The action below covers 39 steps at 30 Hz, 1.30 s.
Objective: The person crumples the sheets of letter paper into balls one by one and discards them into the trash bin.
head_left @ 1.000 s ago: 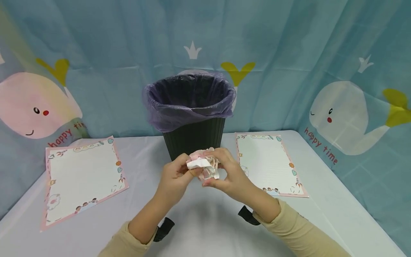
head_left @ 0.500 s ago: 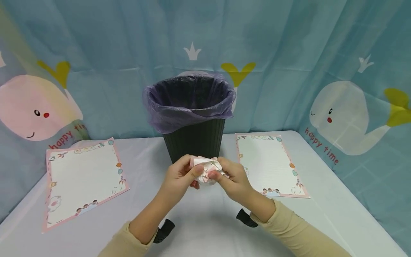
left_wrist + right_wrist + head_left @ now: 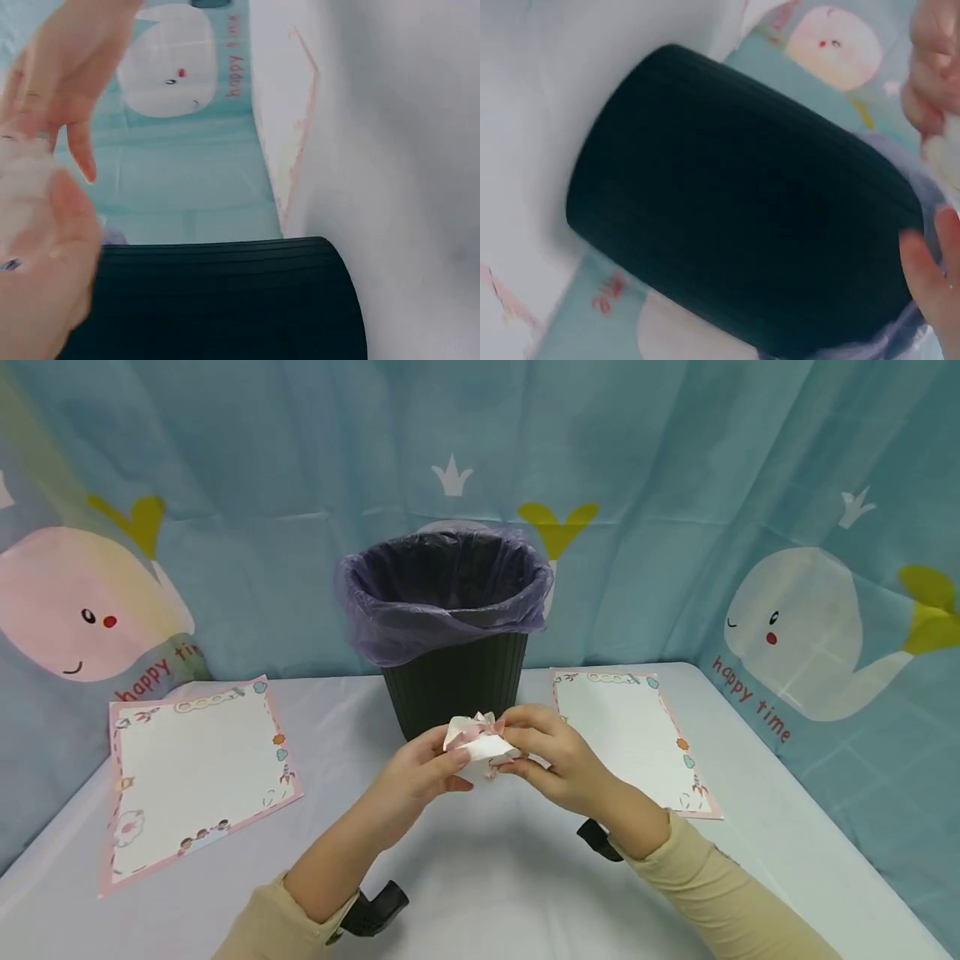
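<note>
In the head view, a crumpled ball of white and pink paper (image 3: 482, 749) is held up in front of the bin. My left hand (image 3: 408, 781) pinches its left side, thumb on the near face. On the other side, my right hand (image 3: 573, 768) has curled fingers at the paper's edge and its thumb below. The left wrist view shows the paper (image 3: 22, 184) blurred at the left edge, between my left hand (image 3: 56, 277) and the right hand above it (image 3: 71, 75). In the right wrist view both hands are partly cut off by the frame.
Just beyond the hands stands a black bin (image 3: 457, 681) with a purple liner bag (image 3: 442, 635) folded over its rim. Pink-bordered sheets of paper lie flat on the white table, one at left (image 3: 198, 777) and one at right (image 3: 622, 735). A blue printed curtain (image 3: 637, 443) hangs behind.
The hands have turned and pressed the crumpled paper, and it now sits flatter between them. My right hand's fingers have shifted to its upper right edge. Bin and flat sheets stay put.
</note>
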### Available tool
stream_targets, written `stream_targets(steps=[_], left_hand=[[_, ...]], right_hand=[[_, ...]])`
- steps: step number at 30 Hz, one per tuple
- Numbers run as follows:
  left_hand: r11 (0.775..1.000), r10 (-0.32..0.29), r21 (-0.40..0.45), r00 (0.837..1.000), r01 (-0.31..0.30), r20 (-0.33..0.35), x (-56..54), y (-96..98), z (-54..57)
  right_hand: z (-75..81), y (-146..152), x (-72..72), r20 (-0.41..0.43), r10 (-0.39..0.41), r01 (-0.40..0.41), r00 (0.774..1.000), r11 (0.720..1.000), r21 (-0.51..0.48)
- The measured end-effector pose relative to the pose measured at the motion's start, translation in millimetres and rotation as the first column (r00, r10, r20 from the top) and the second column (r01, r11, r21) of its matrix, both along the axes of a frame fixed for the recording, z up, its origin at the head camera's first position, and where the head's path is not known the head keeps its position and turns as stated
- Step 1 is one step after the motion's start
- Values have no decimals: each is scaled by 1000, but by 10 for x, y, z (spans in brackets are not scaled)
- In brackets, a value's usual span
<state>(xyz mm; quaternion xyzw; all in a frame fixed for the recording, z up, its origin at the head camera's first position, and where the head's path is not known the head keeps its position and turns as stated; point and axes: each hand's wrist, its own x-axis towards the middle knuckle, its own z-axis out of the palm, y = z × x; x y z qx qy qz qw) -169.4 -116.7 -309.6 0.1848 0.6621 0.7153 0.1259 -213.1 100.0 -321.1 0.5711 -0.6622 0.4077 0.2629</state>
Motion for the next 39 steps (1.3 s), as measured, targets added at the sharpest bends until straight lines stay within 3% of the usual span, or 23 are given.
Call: stream_targets(steps=[2,4,6,8,10,14,17,20,22,24,27,29,31,33,36,39], left_hand=[[1000,5,11,999,-5,-43,-5,22,-4],[1000,24,22,996,-22,-91,1,52,-8],[998,55,36,992,-51,-115,14,90,-18],[995,83,64,991,-77,-109,34,135,-37],[990,111,101,990,-101,-93,50,185,-60],[969,191,176,977,-172,-95,65,273,-99],[960,240,170,966,-221,-100,55,304,-129],[966,256,55,956,-251,-141,33,288,-151],[956,270,-56,940,-287,-209,16,261,-158],[933,287,-128,911,-335,-295,5,231,-154],[907,322,-133,860,-400,-396,-9,201,-136],[899,357,-99,846,-426,-397,-28,189,-121],[894,378,-97,853,-437,-359,-58,183,-107],[891,390,-127,877,-437,-282,-89,180,-94],[912,336,-198,931,-359,-144,-135,187,-80],[939,274,-210,962,-273,-25,-182,213,-72]], right_hand=[[-8,0,50,197,49,-52,979,999,8],[-14,-4,105,380,92,-97,921,995,-6],[-26,-23,132,460,121,-120,879,992,-32],[-48,-53,123,444,142,-130,885,990,-57],[-78,-109,96,385,161,-127,909,986,-111],[-123,-242,93,390,202,-102,898,959,-263],[-155,-294,121,457,157,-13,876,953,-302],[-179,-277,144,498,14,120,867,964,-236],[-186,-241,149,518,-77,195,852,965,-177],[-188,-195,147,532,-137,235,835,964,-121],[-184,-136,138,540,-165,227,825,973,-49],[-173,-109,135,557,-131,172,820,985,-21],[-169,-86,130,585,-79,106,807,994,-12],[-169,-66,130,625,-13,37,781,999,-25],[-189,-43,136,660,75,-45,747,997,-63],[-204,-35,147,661,146,-90,736,989,-119]])
